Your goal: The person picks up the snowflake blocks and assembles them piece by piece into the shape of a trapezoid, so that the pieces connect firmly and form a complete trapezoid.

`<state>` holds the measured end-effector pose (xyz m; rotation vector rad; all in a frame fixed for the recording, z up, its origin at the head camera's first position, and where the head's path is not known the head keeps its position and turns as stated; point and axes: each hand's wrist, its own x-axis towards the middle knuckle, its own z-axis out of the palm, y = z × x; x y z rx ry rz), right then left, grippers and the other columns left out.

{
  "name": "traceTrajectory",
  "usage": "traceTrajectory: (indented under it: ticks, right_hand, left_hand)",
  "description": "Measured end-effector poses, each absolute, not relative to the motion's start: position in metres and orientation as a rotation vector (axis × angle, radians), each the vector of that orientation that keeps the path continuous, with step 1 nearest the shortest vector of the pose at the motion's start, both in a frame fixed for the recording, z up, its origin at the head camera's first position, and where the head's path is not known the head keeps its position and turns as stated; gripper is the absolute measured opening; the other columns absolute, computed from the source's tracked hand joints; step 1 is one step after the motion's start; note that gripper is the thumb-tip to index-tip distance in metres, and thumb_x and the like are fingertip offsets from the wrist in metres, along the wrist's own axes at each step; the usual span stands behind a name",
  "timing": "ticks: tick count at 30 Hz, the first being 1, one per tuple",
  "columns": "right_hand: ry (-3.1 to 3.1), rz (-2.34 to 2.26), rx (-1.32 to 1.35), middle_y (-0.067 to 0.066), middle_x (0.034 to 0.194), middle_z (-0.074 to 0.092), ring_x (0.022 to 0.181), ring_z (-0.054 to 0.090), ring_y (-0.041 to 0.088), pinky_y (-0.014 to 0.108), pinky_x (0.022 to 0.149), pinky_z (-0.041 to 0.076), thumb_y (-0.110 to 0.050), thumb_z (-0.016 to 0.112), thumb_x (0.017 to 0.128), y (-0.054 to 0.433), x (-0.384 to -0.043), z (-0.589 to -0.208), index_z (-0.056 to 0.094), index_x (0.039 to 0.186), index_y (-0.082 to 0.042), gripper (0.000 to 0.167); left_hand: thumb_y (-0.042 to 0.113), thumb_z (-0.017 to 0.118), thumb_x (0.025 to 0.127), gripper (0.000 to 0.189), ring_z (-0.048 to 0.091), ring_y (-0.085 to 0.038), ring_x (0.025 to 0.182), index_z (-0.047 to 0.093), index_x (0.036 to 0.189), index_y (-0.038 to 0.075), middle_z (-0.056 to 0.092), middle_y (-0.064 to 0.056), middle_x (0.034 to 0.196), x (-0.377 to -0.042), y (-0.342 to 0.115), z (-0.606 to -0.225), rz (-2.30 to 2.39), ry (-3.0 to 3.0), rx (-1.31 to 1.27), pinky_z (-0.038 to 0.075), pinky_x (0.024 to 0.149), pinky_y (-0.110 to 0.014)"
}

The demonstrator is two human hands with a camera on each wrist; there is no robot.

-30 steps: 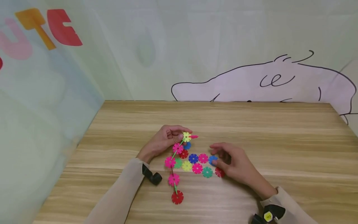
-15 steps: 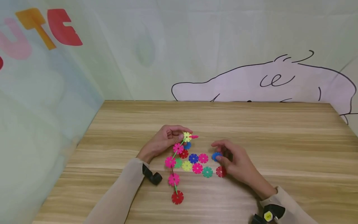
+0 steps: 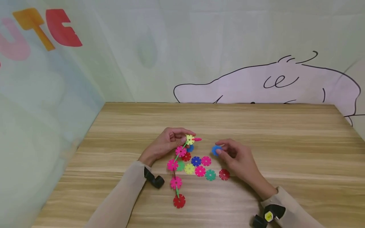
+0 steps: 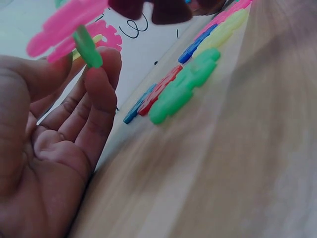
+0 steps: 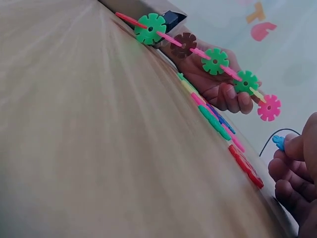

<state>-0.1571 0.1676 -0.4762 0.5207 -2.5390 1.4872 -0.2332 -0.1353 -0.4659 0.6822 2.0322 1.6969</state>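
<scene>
My left hand [image 3: 168, 143] pinches the far end of a chain of notched plastic discs, near its yellow disc [image 3: 189, 139] and the pink disc [image 5: 269, 108] at the tip. The chain runs toward me through pink discs [image 3: 172, 165] and edge-on green ones [image 5: 215, 61] to a red disc [image 3: 179, 201] at the near end. In the right wrist view it hangs above the table. My right hand [image 3: 239, 160] pinches a loose blue disc [image 3: 216, 150] between thumb and fingers, lifted off the table, to the right of the chain's tip.
Loose discs lie flat on the wooden table [image 3: 256, 123] between the hands: dark blue [image 3: 196, 161], pink [image 3: 206, 161], yellow [image 3: 189, 168], teal [image 3: 210, 175], red [image 3: 224, 174] and others partly under the chain. A printed cloth [image 3: 228, 47] stands behind the table.
The right hand has picked the blue disc off the table, at the right end of the row, and carried it up and away from me. The left hand and chain stay nearly still.
</scene>
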Motion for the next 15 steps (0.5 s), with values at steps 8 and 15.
traceTrajectory:
  ticks: [8, 15]
  right_hand:
    - [-2.520, 1.519, 0.526, -0.001, 0.083, 0.073, 0.071, 0.062, 0.011, 0.022, 0.065, 0.052, -0.014, 0.076, 0.101, 0.153, -0.170, -0.473, 0.077, 0.123, -0.010, 0.023]
    - [-2.507, 1.643, 0.489, 0.001, 0.080, 0.069, 0.072, 0.061, 0.015, 0.022, 0.067, 0.050, -0.018, 0.072, 0.104, 0.141, -0.178, -0.470, 0.076, 0.127, -0.014, 0.024]
  left_hand:
    - [0.013, 0.061, 0.110, 0.032, 0.074, -0.009, 0.107, 0.069, 0.140, 0.004, 0.074, -0.019, 0.137, -0.233, -0.137, -0.466, 1.688, 2.036, 0.676, 0.060, 0.098, -0.021]
    - [0.014, 0.061, 0.110, 0.033, 0.075, -0.008, 0.111, 0.068, 0.141, 0.004, 0.072, -0.018, 0.142, -0.232, -0.137, -0.465, 1.691, 2.025, 0.688, 0.059, 0.100, -0.022]
